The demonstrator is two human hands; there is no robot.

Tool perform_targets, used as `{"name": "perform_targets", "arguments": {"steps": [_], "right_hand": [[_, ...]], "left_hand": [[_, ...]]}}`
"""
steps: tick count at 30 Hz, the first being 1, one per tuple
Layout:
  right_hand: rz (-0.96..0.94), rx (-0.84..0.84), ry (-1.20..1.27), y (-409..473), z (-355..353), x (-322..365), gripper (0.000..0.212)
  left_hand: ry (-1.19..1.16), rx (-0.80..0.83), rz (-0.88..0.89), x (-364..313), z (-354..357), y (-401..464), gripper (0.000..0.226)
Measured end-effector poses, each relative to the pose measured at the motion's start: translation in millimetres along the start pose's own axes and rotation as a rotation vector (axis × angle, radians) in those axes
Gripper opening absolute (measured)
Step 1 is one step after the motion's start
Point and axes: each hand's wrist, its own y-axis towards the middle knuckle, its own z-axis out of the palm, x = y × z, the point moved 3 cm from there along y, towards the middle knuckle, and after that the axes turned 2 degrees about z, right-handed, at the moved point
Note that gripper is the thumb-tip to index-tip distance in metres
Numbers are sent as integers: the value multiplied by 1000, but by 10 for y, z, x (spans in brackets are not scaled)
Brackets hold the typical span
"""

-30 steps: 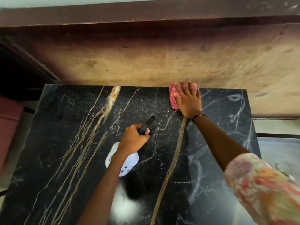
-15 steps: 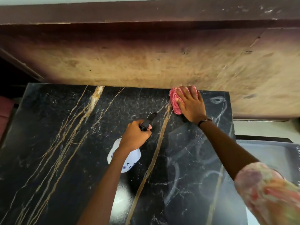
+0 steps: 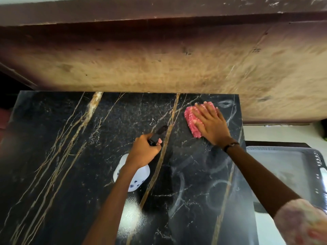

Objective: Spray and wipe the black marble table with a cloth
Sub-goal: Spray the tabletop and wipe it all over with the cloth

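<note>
While the right hand (image 3: pixel 211 123) lies flat with fingers spread and pressed on a pink cloth (image 3: pixel 192 121) in the upper right of the frame, its forearm stretches back toward the lower right corner, a dark band at the wrist. At centre frame the left hand (image 3: pixel 144 152) is curled tight around the black trigger head of a white spray bottle (image 3: pixel 139 177), nozzle pointing up-right, forearm running down to the bottom edge. Both sit over the black marble table (image 3: pixel 53 156), whose gold veins run diagonally. Pale curved wipe smears mark the slab's right side. A grey plastic basket (image 3: pixel 315 156) sits at the right edge.
</note>
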Motion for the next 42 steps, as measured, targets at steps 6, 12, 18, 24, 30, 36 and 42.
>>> {"name": "perform_targets", "arguments": {"steps": [6, 12, 18, 24, 30, 36, 42], "right_hand": [[164, -16, 83, 394, -15, 528, 54], [-246, 20, 7, -625, 201, 920, 54], [-7, 5, -39, -826, 163, 149, 54], [29, 35, 14, -635, 198, 1000, 55], [-310, 60, -36, -1658, 393, 1045, 53], [88, 39, 13, -1349, 239, 696, 54], [-105, 109, -27, -1458, 416, 1622, 54]], "left_hand": [[-8, -11, -32, 66, 141, -165, 15], [-10, -22, -43, 96, 233, -346, 16], [-28, -18, -45, 162, 302, -576, 5], [-73, 7, -45, 248, 358, -775, 15], [-119, 8, -66, 395, 383, -1015, 12], [-128, -19, -89, 597, 418, -1301, 5], [-136, -51, -110, 785, 483, -1525, 4]]}}
